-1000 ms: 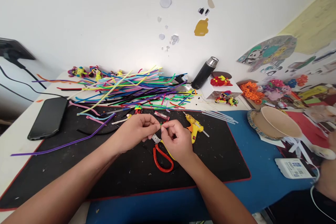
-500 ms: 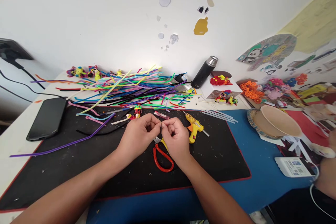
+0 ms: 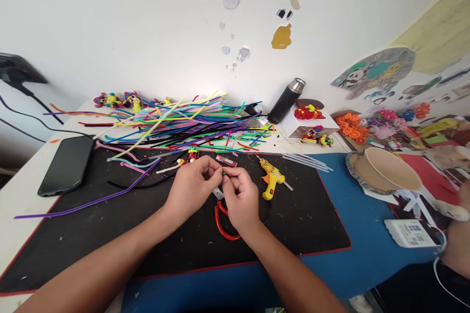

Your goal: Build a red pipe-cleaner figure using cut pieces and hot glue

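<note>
One tiny green piece (image 3: pixel 224 173) sits pinched in the fingertips of the right hand (image 3: pixel 242 200), near the red-handled scissors (image 3: pixel 217 219). The left hand (image 3: pixel 194 183), fingers bunched, is just beside it; whether it grips too, I can't tell.

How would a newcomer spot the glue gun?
Find the red-edged black desk mat. On it, just right of the person's right hand, lies the glue gun. It alone is yellow and pistol-shaped, with an orange trigger and a glue stick poking out behind.

Left fingers (image 3: pixel 210 162) beside right fingers (image 3: pixel 229 190), both pinched
</note>
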### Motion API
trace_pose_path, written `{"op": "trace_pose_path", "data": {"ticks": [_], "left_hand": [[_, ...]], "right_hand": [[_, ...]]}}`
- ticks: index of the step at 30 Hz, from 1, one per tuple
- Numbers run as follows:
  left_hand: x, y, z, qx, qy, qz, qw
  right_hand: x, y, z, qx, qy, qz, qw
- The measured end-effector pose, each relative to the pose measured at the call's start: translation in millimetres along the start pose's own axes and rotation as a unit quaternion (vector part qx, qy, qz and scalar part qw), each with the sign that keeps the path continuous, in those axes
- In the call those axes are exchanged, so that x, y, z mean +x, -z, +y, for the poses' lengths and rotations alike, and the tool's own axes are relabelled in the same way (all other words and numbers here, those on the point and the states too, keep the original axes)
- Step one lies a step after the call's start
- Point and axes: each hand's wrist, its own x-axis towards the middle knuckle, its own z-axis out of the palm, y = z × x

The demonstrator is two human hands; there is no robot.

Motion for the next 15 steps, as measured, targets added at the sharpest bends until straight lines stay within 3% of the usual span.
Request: {"op": "trace_pose_path", "data": {"ticks": [15], "left_hand": [[4.9, -2.9, -1.1, -0.114, 0.064, -0.043, 0.990]], "right_hand": [[-10.3, -2.8, 12.3, -0.092, 0.031, -0.008, 0.995]]}}
